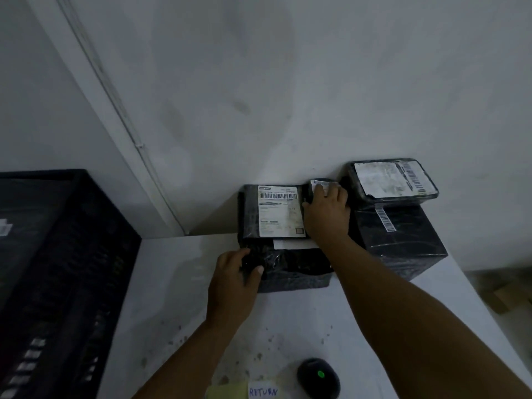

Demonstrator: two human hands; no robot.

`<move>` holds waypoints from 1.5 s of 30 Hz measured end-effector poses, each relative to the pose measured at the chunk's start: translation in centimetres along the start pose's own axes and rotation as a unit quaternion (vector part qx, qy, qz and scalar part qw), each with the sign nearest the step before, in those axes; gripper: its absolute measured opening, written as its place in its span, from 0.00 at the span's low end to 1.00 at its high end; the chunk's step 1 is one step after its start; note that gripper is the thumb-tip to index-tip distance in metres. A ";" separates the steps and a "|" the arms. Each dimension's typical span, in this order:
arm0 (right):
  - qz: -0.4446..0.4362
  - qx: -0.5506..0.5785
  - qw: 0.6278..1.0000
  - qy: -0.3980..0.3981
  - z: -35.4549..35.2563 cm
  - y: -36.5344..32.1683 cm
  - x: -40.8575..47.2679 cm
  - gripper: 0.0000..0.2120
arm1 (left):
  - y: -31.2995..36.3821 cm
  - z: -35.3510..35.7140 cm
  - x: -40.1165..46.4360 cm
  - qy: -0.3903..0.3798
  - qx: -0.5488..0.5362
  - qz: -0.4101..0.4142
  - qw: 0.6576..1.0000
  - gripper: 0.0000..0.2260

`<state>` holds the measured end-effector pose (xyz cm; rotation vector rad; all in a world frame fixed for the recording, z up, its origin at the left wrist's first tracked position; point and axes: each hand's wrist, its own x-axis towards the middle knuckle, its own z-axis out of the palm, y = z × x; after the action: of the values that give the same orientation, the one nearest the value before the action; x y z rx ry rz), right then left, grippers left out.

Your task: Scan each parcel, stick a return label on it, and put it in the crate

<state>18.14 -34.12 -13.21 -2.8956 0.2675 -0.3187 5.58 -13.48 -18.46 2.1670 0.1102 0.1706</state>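
Observation:
A black plastic-wrapped parcel with a white shipping label lies on the white table, against the wall. My left hand grips its near-left corner. My right hand rests on its far right side, fingers over a small dark parcel with a barcode sticker. Two more black parcels stand stacked to the right: a flat one on top of a box. The black crate stands at the left. A black scanner with a green light lies near the table's front edge, beside a pad of return labels.
A yellow sticky pad lies left of the return labels. The wall runs right behind the parcels. The table's right edge drops to the floor, where cardboard lies.

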 end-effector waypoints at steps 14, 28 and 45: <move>-0.061 0.203 0.950 0.228 -1.6 -1.0 -5.6 0.15 | 1.7 -1.6 0.1 0.031 -0.018 0.054 0.998 0.23; -0.185 0.246 0.943 0.123 -1.1 -4.2 -27.9 0.19 | 1.7 -7.4 -9.0 -0.123 -0.272 -0.165 0.940 0.12; 0.212 0.094 0.951 -0.206 0.7 5.3 -35.3 0.31 | -6.2 -8.3 -14.4 -0.074 -0.253 -0.251 0.931 0.08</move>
<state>-16.39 -31.95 -21.99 -2.5462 0.7198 0.3123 -10.08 -5.24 -20.10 1.5691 0.4752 -0.2371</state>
